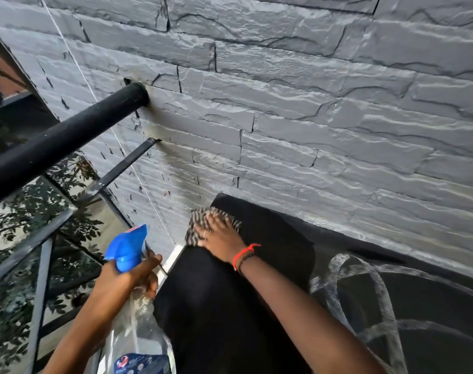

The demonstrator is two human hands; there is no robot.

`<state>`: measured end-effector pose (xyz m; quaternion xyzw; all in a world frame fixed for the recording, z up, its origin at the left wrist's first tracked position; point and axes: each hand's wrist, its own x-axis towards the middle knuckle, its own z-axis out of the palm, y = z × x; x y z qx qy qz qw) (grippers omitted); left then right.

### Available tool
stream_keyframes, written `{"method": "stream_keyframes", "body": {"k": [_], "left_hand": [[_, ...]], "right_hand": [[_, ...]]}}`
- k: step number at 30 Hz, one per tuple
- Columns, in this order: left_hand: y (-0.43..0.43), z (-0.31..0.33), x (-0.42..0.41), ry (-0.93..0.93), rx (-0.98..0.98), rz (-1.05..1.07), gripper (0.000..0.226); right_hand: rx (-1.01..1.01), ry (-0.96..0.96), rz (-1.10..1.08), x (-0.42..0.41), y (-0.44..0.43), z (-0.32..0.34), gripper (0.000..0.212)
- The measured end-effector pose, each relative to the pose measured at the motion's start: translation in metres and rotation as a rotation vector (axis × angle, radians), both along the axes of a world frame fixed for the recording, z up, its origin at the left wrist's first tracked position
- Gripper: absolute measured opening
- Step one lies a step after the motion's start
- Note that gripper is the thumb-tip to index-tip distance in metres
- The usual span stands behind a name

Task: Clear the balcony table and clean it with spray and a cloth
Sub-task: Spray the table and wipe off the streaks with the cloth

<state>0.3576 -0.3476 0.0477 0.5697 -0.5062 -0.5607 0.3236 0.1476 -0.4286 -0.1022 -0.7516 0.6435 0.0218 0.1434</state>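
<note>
A: Status?
B: My right hand [219, 236] presses the limp striped cloth [199, 221] flat on the black table [230, 306], far corner; my left hand [130, 279] grips the clear plastic blue-headed spray bottle [129, 248] by its neck, beside the table.

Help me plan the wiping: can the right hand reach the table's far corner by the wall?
Probably yes: the right hand presses the cloth flat close to that corner of the table, and nothing lies between.

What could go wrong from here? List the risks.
1. The cloth under the right hand sits at the far edge of the table; a hard push may slide it off.
2. The left hand holds the spray bottle off the table beside the railing; a slip could drop it outside.
</note>
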Motion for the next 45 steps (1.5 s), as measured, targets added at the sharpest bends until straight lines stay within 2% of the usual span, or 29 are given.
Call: {"method": "stream_keyframes", "body": {"k": [3, 8, 12, 19, 23, 29, 34, 37, 41, 45], "left_hand": [[0.005, 0.001, -0.001, 0.002, 0.011, -0.003, 0.021], [0.014, -0.003, 0.005, -0.051, 0.002, -0.023, 0.034], [0.019, -0.001, 0.012, -0.005, 0.032, -0.004, 0.022], [0.028, -0.003, 0.023, 0.025, -0.035, -0.018, 0.021], [0.033, -0.005, 0.022, 0.059, -0.010, -0.031, 0.015], [0.040, -0.002, 0.012, 0.114, 0.037, -0.061, 0.016], [0.039, 0.005, 0.011, 0.127, 0.012, -0.076, 0.014], [0.043, 0.011, 0.018, 0.132, -0.002, -0.075, 0.013], [0.054, 0.015, 0.033, 0.110, -0.032, -0.057, 0.011], [0.068, 0.014, 0.045, 0.127, -0.027, -0.031, 0.010]], "right_hand": [[0.041, 0.009, -0.173, -0.027, -0.034, 0.004, 0.056], [0.066, 0.001, -0.240, -0.050, -0.034, 0.001, 0.060], [0.010, -0.037, -0.351, -0.061, -0.010, -0.002, 0.058], [-0.034, -0.024, -0.553, -0.106, 0.077, -0.009, 0.054], [-0.138, 0.050, -0.392, -0.083, 0.160, -0.022, 0.054], [-0.176, 0.040, -0.144, 0.018, 0.274, -0.030, 0.051], [-0.277, 0.168, 0.083, 0.045, 0.357, -0.049, 0.043], [-0.305, 0.095, 0.006, 0.024, 0.369, -0.032, 0.043], [-0.183, 0.108, -0.163, 0.002, 0.317, -0.008, 0.049], [-0.081, 0.067, -0.304, 0.037, 0.261, -0.010, 0.046]]}}
